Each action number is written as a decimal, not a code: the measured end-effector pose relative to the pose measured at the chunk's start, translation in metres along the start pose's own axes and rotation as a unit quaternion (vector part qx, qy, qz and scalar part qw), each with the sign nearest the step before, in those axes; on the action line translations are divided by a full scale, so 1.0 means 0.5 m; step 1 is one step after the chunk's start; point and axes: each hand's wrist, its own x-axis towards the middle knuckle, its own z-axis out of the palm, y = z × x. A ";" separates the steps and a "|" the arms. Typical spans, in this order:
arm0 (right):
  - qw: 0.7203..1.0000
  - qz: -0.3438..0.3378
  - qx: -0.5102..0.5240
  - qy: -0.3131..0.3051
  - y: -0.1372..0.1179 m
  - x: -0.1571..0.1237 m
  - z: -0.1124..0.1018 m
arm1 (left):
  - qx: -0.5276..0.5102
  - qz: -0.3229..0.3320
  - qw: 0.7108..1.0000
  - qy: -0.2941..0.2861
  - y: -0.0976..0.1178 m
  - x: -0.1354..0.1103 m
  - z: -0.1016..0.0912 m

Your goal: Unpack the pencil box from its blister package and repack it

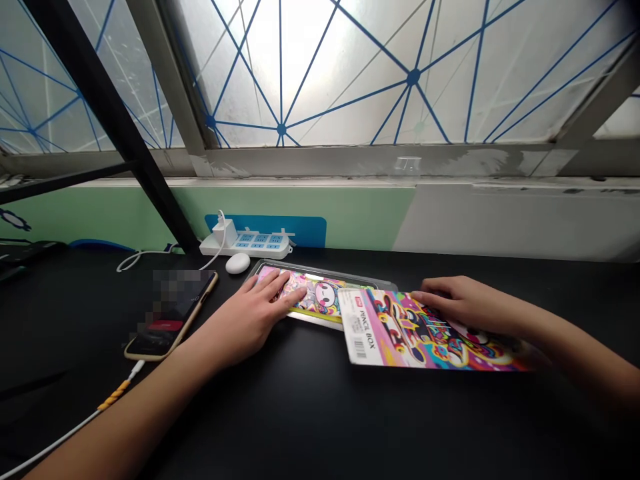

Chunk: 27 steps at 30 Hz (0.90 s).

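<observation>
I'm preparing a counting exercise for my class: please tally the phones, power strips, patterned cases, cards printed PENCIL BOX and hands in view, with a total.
Phone: 1
Power strip: 1
Patterned case: 1
Printed card: 1
Hands: 2 (left hand, right hand)
Total: 6

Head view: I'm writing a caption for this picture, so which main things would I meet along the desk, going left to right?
Phone → left hand → barcode on the printed "PENCIL BOX" card → right hand.
</observation>
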 end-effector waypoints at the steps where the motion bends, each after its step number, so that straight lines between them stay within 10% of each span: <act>1: 1.000 0.013 0.005 -0.011 0.021 0.007 -0.005 | -0.001 0.012 1.000 0.009 0.007 -0.001 -0.003; 13: 0.988 -0.049 0.022 0.142 -0.027 0.018 0.046 | -0.017 0.082 0.995 0.058 0.088 0.021 -0.026; 20: 0.992 -0.034 0.038 0.112 -0.023 0.021 0.054 | -0.064 0.029 0.997 0.024 0.128 0.094 -0.010; 27: 0.998 -0.017 0.016 0.059 0.016 0.018 0.029 | -0.105 0.075 0.992 0.009 0.103 0.068 -0.008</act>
